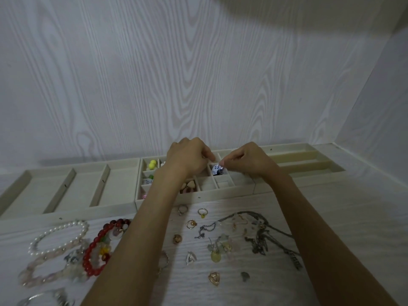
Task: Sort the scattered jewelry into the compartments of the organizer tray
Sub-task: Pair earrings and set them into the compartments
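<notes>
Over the tray (220, 193), a blue-white bead (216, 169) is pinched by the right hand (247, 160); the left hand (187, 155) is curled, its hold unclear. Few compartments are filled; bracelets (97, 246), rings (202, 212) and chains (260, 237) are left.

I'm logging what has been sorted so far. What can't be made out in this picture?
- Tray compartments under the left hand and forearm: contents hidden.
- Blue-and-white piece at the right hand: whether the fingers hold it is unclear.
- Bracelet at the bottom edge: cut off, blurred.
- Chains: a tangle, count unclear.
</notes>
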Demonstrator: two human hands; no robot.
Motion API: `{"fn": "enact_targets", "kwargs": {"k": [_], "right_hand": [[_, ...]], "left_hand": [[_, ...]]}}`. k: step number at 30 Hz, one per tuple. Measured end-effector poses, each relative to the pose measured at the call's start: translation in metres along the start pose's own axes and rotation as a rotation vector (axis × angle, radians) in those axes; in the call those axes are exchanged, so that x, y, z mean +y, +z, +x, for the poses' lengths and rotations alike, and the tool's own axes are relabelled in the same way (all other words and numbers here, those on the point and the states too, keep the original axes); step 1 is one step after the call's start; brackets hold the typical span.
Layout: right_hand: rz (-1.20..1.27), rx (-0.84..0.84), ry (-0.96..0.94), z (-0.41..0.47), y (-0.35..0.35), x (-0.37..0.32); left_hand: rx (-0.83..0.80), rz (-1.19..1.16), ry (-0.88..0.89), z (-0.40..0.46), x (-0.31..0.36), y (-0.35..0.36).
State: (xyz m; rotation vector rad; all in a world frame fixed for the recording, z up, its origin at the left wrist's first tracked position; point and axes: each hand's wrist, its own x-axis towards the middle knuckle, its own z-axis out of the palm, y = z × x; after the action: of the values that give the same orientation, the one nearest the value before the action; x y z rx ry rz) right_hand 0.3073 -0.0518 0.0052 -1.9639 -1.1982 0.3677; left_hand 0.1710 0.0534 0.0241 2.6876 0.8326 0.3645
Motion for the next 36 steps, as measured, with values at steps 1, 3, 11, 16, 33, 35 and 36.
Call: {"fn": "enact_targets", "kwargs": {"k": [1, 3, 11, 16, 33, 35, 36], "right_hand": [[-0.044, 0.007, 0.006, 0.001, 0.003, 0.0], [-0.138, 0.047, 0.018, 0.003, 0.009, 0.001], [-0.431, -0.153, -0.029, 0.0, -0.012, -0.012], [-0.602, -0.273, -0.03, -0.003, -0.017, -0.022], [-0.633, -0.213, -0.036, -0.009, -0.02, -0.03], [-0.593, -0.196, -0.048, -0.012, -0.028, -0.034], [-0.564, -0.187, -0.056, -0.015, -0.033, -0.037]], "left_hand": [[-0.015, 0.012, 0.004, -0.001, -0.001, -0.001], [-0.067, 0.042, 0.019, -0.001, -0.002, -0.002], [-0.268, 0.084, 0.001, 0.007, -0.01, 0.001], [-0.296, 0.072, -0.008, 0.01, -0.012, 0.007], [-0.241, 0.001, 0.018, 0.01, -0.012, 0.001], [-0.217, -0.059, 0.043, 0.005, -0.012, -0.007], [-0.185, -0.09, 0.054, 0.002, -0.012, -0.013]]}}
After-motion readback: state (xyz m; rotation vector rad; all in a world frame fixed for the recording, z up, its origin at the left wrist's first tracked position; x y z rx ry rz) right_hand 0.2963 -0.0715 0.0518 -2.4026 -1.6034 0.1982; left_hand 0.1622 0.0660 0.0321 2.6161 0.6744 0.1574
